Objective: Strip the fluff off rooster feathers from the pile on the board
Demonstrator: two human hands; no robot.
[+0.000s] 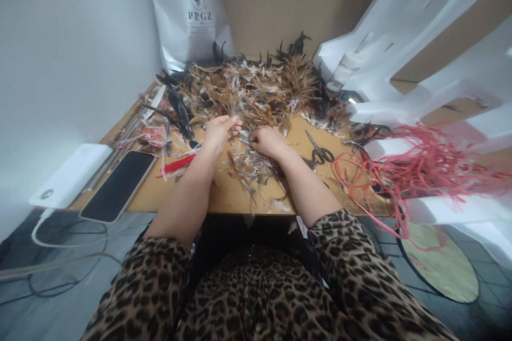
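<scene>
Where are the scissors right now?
In the head view, the scissors lie on the tabletop just right of the right hand, between it and the pink strands.

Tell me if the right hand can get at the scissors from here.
Probably yes: the scissors lie on the tabletop to the right of the right hand, with nothing visible covering them.

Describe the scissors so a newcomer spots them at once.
On the tan tabletop, find the broad heap of brown feathers along the back. In front of the heap, just right of the right hand, lie the scissors. Their grey metal blades point toward the heap, and their dark looped handles set them apart from the tangled pink strips farther right.
</scene>
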